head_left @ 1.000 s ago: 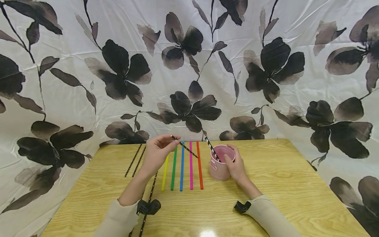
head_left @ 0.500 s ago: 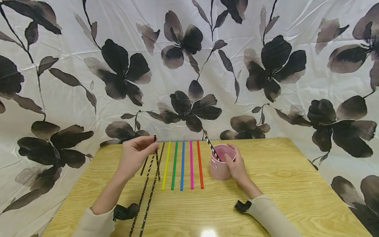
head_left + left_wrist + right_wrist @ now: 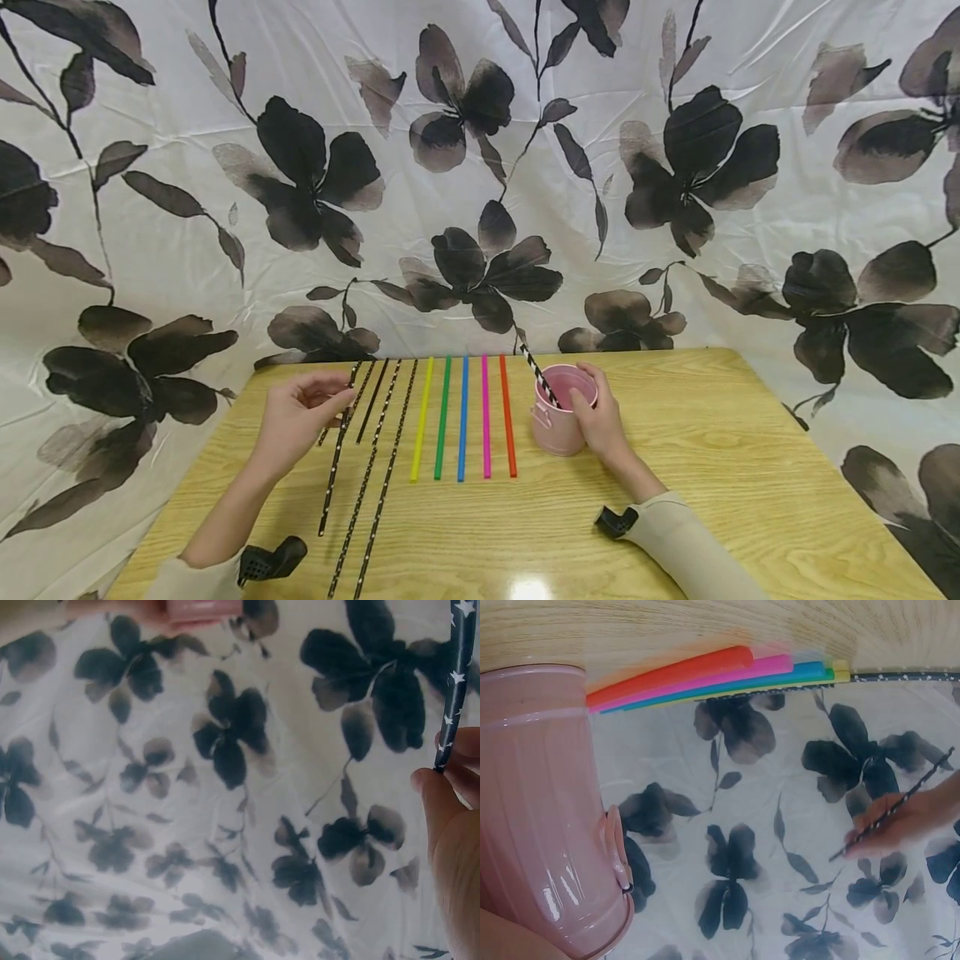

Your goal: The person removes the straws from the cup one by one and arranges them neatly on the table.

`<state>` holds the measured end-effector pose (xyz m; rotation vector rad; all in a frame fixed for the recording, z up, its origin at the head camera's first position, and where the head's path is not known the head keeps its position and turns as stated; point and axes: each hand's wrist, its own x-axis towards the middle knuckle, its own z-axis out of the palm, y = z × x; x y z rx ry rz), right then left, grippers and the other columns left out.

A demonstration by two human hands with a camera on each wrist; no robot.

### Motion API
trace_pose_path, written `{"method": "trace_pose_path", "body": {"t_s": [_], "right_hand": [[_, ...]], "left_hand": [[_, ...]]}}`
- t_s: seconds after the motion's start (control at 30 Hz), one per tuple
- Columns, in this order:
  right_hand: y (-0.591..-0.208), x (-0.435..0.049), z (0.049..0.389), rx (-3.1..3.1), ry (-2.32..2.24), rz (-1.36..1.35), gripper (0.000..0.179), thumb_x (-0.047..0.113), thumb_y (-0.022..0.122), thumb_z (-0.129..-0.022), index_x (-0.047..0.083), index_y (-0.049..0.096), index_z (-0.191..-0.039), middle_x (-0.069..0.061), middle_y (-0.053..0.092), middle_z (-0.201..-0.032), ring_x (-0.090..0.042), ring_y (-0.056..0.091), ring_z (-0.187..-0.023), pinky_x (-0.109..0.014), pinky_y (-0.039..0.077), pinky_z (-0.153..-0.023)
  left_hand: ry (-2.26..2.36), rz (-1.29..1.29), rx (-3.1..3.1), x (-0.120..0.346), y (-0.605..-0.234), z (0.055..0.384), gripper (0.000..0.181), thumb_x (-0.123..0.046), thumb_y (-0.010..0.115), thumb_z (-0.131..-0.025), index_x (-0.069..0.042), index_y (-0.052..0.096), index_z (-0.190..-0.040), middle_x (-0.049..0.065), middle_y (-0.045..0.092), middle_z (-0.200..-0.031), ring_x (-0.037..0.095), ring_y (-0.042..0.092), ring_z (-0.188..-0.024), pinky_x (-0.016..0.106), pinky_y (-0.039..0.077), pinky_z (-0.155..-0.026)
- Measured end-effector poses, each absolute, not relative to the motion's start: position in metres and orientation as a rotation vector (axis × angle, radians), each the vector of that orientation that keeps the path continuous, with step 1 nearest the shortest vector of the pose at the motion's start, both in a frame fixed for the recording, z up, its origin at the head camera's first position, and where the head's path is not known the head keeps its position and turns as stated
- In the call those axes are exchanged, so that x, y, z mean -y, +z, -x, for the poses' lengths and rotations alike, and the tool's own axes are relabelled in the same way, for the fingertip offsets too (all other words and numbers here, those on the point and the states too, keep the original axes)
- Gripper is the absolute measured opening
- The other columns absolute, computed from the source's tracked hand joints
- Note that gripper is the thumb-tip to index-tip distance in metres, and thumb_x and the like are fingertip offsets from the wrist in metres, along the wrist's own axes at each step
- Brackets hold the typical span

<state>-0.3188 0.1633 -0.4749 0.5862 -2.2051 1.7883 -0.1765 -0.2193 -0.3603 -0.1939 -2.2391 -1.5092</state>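
My left hand point(image 3: 300, 421) pinches a black straw point(image 3: 332, 483) with white stars near its far end, between thumb and fingers. The straw slants toward me over the left part of the table; the left wrist view shows the star print on the straw point(image 3: 455, 679) close up. My right hand point(image 3: 602, 417) grips a small pink bucket point(image 3: 553, 435), thumb over the rim and fingers round the far side. A black-and-white striped straw point(image 3: 537, 373) leans out of this bucket to the left. In the right wrist view the bucket point(image 3: 544, 802) fills the left side.
Black patterned straws, including a long one point(image 3: 387, 471) and a short one point(image 3: 372, 400), lie left of centre. Right of them run yellow point(image 3: 422, 425), green point(image 3: 443, 421), blue point(image 3: 462, 421), pink point(image 3: 485, 421) and red point(image 3: 508, 421) straws. A floral cloth point(image 3: 480, 183) hangs behind the table.
My left hand has moved left and a little nearer to me, carrying the straw, which has swung from pointing right to pointing toward me. The right hand and bucket have stayed put.
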Motion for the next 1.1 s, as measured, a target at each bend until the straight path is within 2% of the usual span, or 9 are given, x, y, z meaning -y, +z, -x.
{"method": "trace_pose_path", "body": {"t_s": [0.3,0.47,0.6,0.73,1.0,1.1], "right_hand": [[-0.474,-0.163,0.318,2.203,1.785,-0.591,0.044,0.023,0.050,-0.089,0.013,0.036,-0.129,-0.009,0.050,-0.118,-0.022,0.050,-0.104,-0.043,0.043,-0.085],[-0.473,-0.163,0.318,2.183,1.783,-0.599,0.042,0.022,0.050,-0.089,0.015,0.037,-0.128,-0.009,0.051,-0.117,-0.022,0.050,-0.103,-0.043,0.043,-0.084],[-0.474,-0.164,0.318,2.193,1.777,-0.609,0.042,0.022,0.050,-0.089,0.014,0.037,-0.128,-0.010,0.050,-0.117,-0.023,0.050,-0.103,-0.042,0.043,-0.084],[-0.472,-0.164,0.317,2.210,1.779,-0.617,0.043,0.019,0.050,-0.090,0.012,0.036,-0.129,-0.013,0.050,-0.119,-0.025,0.050,-0.104,-0.042,0.043,-0.085],[-0.448,-0.159,0.299,2.187,1.775,-0.617,0.042,0.007,0.047,-0.087,-0.001,0.036,-0.127,-0.023,0.049,-0.115,-0.033,0.050,-0.101,-0.047,0.042,-0.083],[-0.446,-0.158,0.297,2.181,1.780,-0.612,0.042,0.006,0.047,-0.087,-0.003,0.036,-0.126,-0.023,0.050,-0.114,-0.032,0.050,-0.101,-0.046,0.042,-0.083]], "left_hand": [[-1.454,0.021,2.475,0.251,-0.410,0.181,0.030,-0.026,0.069,-0.076,-0.007,0.065,-0.099,0.010,0.065,-0.084,0.021,0.062,-0.068,0.037,0.051,-0.051],[-1.452,-0.042,2.536,0.259,-0.429,0.181,0.028,-0.024,0.069,-0.076,-0.006,0.064,-0.098,0.010,0.064,-0.083,0.019,0.061,-0.067,0.038,0.051,-0.052],[-1.451,-0.082,2.566,0.262,-0.444,0.181,0.031,-0.022,0.070,-0.076,-0.002,0.063,-0.099,0.009,0.064,-0.083,0.020,0.060,-0.066,0.035,0.052,-0.051],[-1.468,-0.116,2.591,0.265,-0.457,0.181,0.033,-0.019,0.069,-0.076,0.001,0.062,-0.101,0.011,0.063,-0.084,0.022,0.060,-0.062,0.032,0.051,-0.050],[-1.486,-0.214,2.613,0.265,-0.471,0.180,0.029,-0.012,0.068,-0.077,-0.001,0.063,-0.103,0.012,0.063,-0.082,0.022,0.059,-0.061,0.033,0.051,-0.049],[-1.477,-0.224,2.634,0.265,-0.476,0.181,0.030,-0.013,0.070,-0.075,-0.002,0.063,-0.102,0.011,0.063,-0.081,0.022,0.058,-0.060,0.032,0.050,-0.048]]}}
